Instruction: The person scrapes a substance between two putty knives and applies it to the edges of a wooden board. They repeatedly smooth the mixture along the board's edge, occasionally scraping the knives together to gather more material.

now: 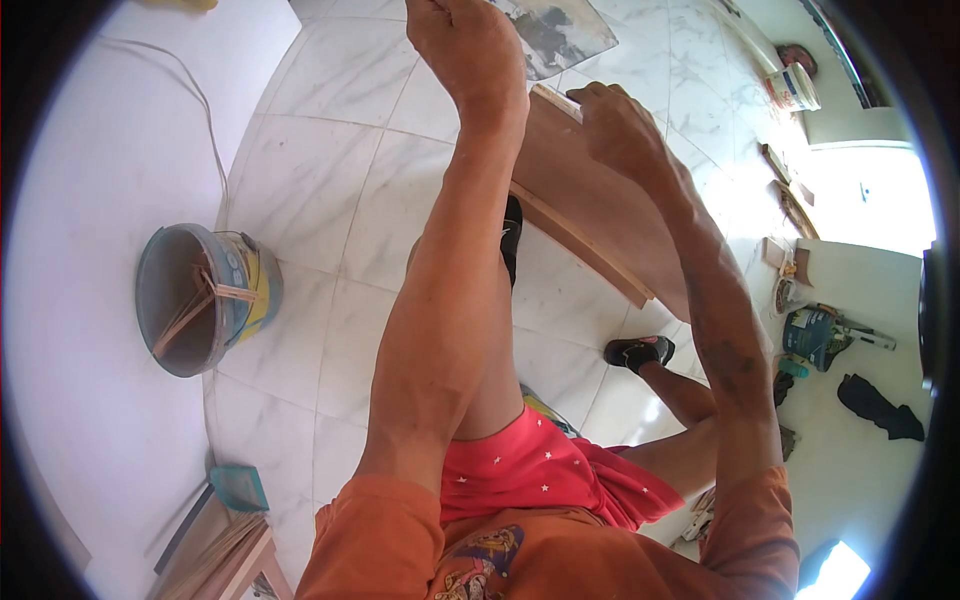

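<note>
A trowel (556,36), its grey blade smeared with filler, is held at the top of the view by the left hand (470,50). The fingers are curled shut, but the handle is hidden by the hand. The right hand (622,125) is set on the upper edge of a brown board (590,205), with its fingers (590,97) folded over a pale strip along that edge. The board is seen tilted above the marble floor (340,200), just beside the trowel blade, and a wooden batten runs along its lower side. A black shoe (512,232) is seen by the batten and another (638,352) further right. A bucket (232,290) holding thin sticks is stood well to the left. A white tub (793,88) is seen far right.
</note>
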`<state>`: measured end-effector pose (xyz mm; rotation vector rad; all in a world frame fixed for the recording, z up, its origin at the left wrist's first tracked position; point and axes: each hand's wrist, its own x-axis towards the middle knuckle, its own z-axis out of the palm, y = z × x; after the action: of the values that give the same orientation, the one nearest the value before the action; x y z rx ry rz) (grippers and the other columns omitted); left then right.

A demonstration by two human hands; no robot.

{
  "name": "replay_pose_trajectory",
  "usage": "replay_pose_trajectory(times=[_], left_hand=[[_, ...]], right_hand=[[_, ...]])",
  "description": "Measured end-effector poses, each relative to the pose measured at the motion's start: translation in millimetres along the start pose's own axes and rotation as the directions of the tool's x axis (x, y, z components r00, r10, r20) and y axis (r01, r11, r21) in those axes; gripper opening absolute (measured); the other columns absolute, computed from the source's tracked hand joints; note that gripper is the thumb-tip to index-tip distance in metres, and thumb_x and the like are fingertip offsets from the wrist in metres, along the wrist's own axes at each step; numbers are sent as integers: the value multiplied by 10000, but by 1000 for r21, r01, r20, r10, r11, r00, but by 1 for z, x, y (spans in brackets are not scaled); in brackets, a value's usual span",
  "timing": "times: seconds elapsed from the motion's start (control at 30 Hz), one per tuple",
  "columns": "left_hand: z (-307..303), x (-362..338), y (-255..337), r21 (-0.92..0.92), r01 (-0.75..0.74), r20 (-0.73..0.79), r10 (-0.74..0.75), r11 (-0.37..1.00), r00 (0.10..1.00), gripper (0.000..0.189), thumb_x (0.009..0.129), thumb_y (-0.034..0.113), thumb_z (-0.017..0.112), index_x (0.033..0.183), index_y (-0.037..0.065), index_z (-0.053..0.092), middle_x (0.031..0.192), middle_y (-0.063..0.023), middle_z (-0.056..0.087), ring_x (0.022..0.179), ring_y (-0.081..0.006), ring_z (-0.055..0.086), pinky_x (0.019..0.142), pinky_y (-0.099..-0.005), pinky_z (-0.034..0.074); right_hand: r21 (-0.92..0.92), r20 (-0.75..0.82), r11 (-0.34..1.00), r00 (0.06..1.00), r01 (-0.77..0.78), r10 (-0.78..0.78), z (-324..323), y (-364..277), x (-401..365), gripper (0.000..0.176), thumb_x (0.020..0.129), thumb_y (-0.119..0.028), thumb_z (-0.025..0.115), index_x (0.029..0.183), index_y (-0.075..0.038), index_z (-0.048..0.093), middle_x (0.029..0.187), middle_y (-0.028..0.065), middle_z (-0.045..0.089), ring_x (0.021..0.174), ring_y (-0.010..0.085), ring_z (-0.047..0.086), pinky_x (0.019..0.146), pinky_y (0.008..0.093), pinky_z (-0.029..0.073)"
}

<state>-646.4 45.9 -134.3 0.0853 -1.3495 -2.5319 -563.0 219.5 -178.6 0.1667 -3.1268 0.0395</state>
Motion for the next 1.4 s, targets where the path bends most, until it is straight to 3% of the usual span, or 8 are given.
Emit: replay_pose_trajectory(times=[0.27, 0.37, 0.57, 0.77, 0.97, 1.17, 1.27, 1.4], left_hand=[[-1, 4, -6, 26, -11, -35, 12, 1000, 999, 386, 1077, 270, 404, 991, -47, 606, 890, -128, 623, 776, -226, 562, 731, -357, 473], [-3, 6, -9, 21, -28, -26, 29, 999, 999, 387, 1077, 267, 404, 983, -49, 607, 875, -127, 622, 763, -227, 554, 726, -356, 466], [-1, 4, -6, 41, -36, -50, 38, 999, 998, 387, 1080, 254, 397, 950, -47, 602, 851, -124, 615, 755, -219, 542, 725, -355, 461], [-1, 6, -7, 75, -5, -52, 9, 997, 999, 388, 1081, 251, 395, 953, -48, 607, 845, -124, 613, 737, -212, 540, 705, -360, 467], [2, 0, 0, 31, -23, -47, 25, 999, 999, 385, 1082, 252, 396, 923, -40, 590, 825, -107, 591, 723, -198, 521, 682, -353, 457], [0, 3, -5, 29, -19, -23, 19, 999, 1000, 393, 1084, 254, 395, 945, -52, 597, 846, -115, 606, 736, -196, 534, 693, -345, 464], [3, 2, -2, 8, -2, -42, 3, 1000, 999, 390, 1081, 252, 398, 954, -59, 597, 850, -122, 609, 747, -202, 538, 708, -345, 467], [3, 2, -6, 76, -44, -43, 48, 996, 998, 387, 1076, 250, 403, 962, -66, 594, 847, -140, 606, 756, -228, 542, 732, -354, 469]], right_hand=[[-395, -129, 916, 983, 70, -131, 49, -42, -24, 255, 846, -108, 641, 1073, 9, 649, 1058, 119, 652, 1055, 286, 614, 880, 402, 506], [-344, -81, 930, 983, 128, -165, 44, -47, -32, 289, 867, -72, 615, 1147, -7, 596, 1084, 113, 616, 1044, 275, 607, 887, 418, 514], [-333, -66, 942, 998, -45, 24, 25, -43, -12, 244, 870, -65, 604, 1106, -2, 593, 1059, 122, 612, 1024, 281, 607, 855, 431, 518], [-334, -48, 940, 995, 62, -83, 41, -51, -24, 237, 865, -65, 598, 1094, -5, 598, 1056, 139, 618, 1025, 311, 605, 852, 431, 509], [-349, -34, 937, 999, -15, 3, 29, -42, -5, 280, 834, -106, 646, 1080, 25, 654, 1075, 150, 649, 1029, 289, 618, 863, 413, 512], [-363, 12, 926, 995, 99, -102, 39, -49, -15, 265, 846, -114, 636, 1069, 28, 652, 1068, 152, 643, 1019, 281, 615, 828, 409, 508], [-348, -4, 934, 997, 76, -82, 27, -53, -12, 291, 852, -135, 628, 1085, 38, 650, 1098, 153, 636, 1030, 281, 601, 850, 413, 498], [-372, -163, 928, 984, 2, -67, 53, -54, -2, 385, 862, -222, 631, 1128, 56, 646, 1125, 166, 622, 1065, 298, 551, 854, 405, 472]])
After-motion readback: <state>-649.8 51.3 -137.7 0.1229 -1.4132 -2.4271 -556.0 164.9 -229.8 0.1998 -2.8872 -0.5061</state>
